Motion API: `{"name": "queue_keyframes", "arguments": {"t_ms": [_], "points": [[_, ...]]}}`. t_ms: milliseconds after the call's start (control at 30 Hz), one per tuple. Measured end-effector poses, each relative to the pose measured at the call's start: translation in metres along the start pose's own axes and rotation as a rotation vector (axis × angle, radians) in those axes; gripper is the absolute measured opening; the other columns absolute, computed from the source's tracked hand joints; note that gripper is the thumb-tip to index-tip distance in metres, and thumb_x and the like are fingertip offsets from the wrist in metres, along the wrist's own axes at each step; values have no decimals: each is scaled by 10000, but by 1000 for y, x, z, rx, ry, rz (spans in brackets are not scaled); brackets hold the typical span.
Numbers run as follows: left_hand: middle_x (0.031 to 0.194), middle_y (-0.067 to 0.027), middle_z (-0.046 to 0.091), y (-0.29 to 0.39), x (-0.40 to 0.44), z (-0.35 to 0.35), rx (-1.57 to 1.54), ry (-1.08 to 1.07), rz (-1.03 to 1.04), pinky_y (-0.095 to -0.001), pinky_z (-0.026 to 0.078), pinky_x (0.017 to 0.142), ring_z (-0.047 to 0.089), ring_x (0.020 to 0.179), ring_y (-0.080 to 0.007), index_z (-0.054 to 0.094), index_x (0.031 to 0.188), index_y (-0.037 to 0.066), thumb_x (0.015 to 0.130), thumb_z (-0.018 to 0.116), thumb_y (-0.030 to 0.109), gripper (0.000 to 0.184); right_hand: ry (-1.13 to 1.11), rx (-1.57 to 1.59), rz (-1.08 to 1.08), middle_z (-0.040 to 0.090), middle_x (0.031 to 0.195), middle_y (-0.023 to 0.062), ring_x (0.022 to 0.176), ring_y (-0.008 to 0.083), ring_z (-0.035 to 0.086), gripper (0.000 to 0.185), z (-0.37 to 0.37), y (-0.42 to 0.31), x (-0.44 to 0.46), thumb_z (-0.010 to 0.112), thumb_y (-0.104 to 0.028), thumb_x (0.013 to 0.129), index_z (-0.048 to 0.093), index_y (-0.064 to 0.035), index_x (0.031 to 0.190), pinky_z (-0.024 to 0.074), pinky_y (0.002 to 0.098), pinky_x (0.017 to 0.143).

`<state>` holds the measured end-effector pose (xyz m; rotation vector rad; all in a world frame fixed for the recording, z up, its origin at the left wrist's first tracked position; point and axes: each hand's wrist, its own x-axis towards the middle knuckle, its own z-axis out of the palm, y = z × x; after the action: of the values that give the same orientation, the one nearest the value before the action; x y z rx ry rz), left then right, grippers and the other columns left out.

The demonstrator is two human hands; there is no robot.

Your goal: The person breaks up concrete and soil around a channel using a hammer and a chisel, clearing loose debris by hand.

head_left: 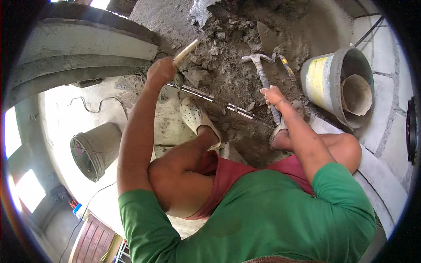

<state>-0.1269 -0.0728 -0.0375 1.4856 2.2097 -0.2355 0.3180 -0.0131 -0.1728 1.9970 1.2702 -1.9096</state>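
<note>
My left hand (161, 71) is wrapped round a pale wooden handle (186, 51) that points up and to the right over the rubble. Whatever the lower end of that handle joins is hidden. In my right hand (272, 96) is a hammer (262, 74), gripped around the wrapped handle, its metal head lying over the dirt. Broken soil and stones (219, 57) spread between and beyond both hands. Dark strips with white marks (197, 93) lie on the ground below my left hand.
At the right, a large bucket (318, 79) lies tilted with a smaller container (356, 95) inside. Another bucket (107, 142) is at the left. A yellow-marked tool (287, 65) lies beside the hammer head. Curved slabs (83, 48) reach in from the upper left. A trowel-like blade (265, 37) stands in the soil.
</note>
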Motion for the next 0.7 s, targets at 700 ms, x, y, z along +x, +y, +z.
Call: {"name": "queue_keyframes", "arguments": {"t_ms": [700], "points": [[973,-170,719,53,9,-30,220,-89,70,-459,552,797,700,901,-349,725,1005,74,834,626,188,228,220,-72,-411,636,668,157,509,244,641,441,97,-174,-7,556,-334,932,568,107,951,518,410,448]]}}
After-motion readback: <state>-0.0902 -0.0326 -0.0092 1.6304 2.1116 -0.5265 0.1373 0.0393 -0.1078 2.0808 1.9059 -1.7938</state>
